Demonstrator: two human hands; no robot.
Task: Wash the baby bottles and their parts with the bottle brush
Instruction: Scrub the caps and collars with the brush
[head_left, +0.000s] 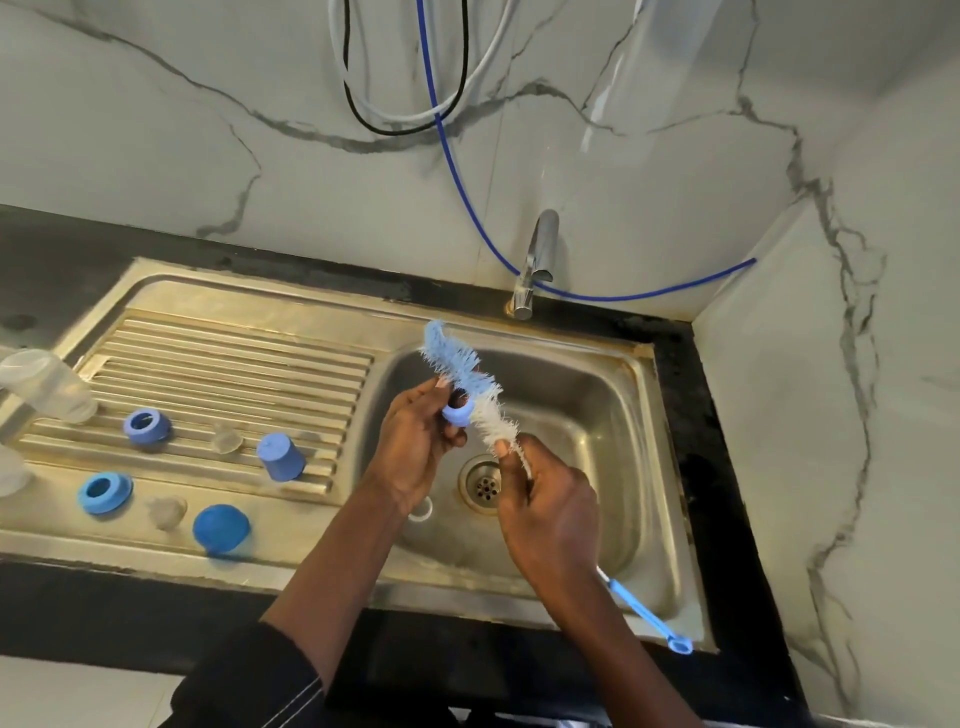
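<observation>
Left hand (415, 447) pinches blue ring (458, 414), right hand (550, 514) curls round bottle brush (460, 358) stem just below, bristles against ring; both grips over sink basin (597, 395), walls well apart.

Stainless steel sink (647, 400) sat in a black counter (711, 467), with its ribbed drainboard (234, 353) left of the basin and a round drain (480, 484) in the basin floor. Chrome tap (537, 260) stood at the back rim. Blue hose (457, 176), black cable (358, 111) and white cables (488, 57) hung down the grey-veined marble wall (156, 145).
</observation>
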